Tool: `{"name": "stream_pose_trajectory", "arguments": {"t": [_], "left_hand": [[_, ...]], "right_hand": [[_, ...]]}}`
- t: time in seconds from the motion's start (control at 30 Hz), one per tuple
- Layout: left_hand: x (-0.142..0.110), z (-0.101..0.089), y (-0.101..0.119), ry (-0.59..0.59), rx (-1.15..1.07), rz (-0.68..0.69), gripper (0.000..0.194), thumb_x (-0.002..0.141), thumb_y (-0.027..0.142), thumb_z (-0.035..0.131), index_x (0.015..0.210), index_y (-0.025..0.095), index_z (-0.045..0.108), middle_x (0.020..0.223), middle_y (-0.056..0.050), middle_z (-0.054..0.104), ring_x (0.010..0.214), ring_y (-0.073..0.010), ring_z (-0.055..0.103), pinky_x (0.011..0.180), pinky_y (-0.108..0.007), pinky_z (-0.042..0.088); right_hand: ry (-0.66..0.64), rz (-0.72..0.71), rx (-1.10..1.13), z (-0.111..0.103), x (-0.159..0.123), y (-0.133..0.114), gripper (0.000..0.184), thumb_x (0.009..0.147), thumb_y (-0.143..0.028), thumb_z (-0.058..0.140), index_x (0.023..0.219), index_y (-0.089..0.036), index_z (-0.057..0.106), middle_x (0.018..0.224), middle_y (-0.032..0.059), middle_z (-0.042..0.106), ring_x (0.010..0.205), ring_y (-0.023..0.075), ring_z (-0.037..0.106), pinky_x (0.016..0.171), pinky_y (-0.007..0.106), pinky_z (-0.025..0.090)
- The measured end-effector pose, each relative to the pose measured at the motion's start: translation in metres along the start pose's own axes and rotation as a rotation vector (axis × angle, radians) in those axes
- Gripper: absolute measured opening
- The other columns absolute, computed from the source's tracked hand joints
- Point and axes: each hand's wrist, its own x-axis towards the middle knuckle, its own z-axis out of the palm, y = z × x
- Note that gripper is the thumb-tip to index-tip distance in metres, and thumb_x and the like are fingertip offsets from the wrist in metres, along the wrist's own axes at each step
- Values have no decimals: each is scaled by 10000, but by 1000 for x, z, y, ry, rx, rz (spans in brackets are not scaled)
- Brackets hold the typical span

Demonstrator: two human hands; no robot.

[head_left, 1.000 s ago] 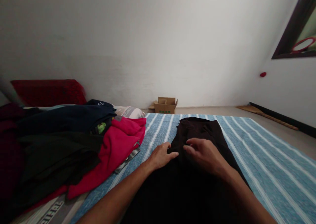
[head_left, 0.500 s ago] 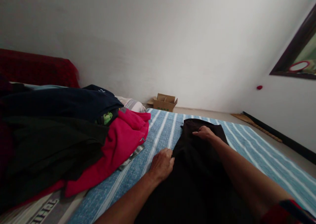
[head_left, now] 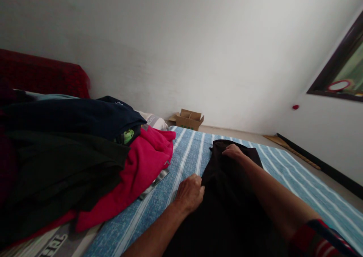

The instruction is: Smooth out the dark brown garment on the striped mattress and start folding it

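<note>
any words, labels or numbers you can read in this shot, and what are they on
"THE", partly cut off and seen at a slant: large white letters on the grey printed fabric at the bottom left, under the clothes pile.
Small white mark on the navy garment: too small to read.
Grey tag by the red garment: too blurred to read.
Green marks on the cardboard box: too small to read.

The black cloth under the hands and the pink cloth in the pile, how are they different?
The black cloth is very dark, while the pink cloth is bright. The black cloth lies spread out by itself on the striped sheet; the pink cloth is bunched under other clothes in the pile. The left hand and right hand touch the black cloth; neither touches the pink one. Both lie on the bed.
</note>
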Motion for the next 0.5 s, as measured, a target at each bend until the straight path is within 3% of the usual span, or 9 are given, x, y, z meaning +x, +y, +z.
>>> {"name": "stream_pose_trajectory", "arguments": {"t": [0.13, 0.27, 0.33, 0.5], "left_hand": [[1, 0, 0, -11, 2, -24, 168, 839, 225, 448, 857, 170, 605, 926, -102, 656, 893, -224, 627, 753, -300, 449], [1, -1, 1, -24, 12, -50, 217, 852, 257, 432, 857, 170, 631, 906, -110, 670, 900, -234, 636, 758, -312, 452], [1, -2, 2, -36, 10, -56, 247, 855, 274, 426, 857, 165, 647, 895, -121, 677, 892, -245, 643, 749, -322, 457], [1, -5, 3, -44, -30, -74, 304, 851, 284, 407, 833, 148, 678, 851, -145, 695, 860, -264, 658, 721, -337, 465]], "right_hand": [[-37, -62, 100, 3, -4, -13, 199, 852, -321, 595, 838, -122, 598, 809, -2, 596, 687, 114, 563, 621, 264, 478], [5, -89, 247, 2, -9, -18, 158, 676, -253, 702, 687, -141, 592, 619, -52, 536, 583, 82, 486, 568, 210, 389], [36, -49, 306, 1, -10, -17, 175, 646, -286, 698, 701, -148, 605, 595, -50, 538, 587, 95, 493, 568, 217, 382], [27, 170, 339, -5, -7, -10, 382, 746, -497, 614, 792, -118, 627, 700, 49, 624, 670, 168, 572, 582, 274, 440]]}}
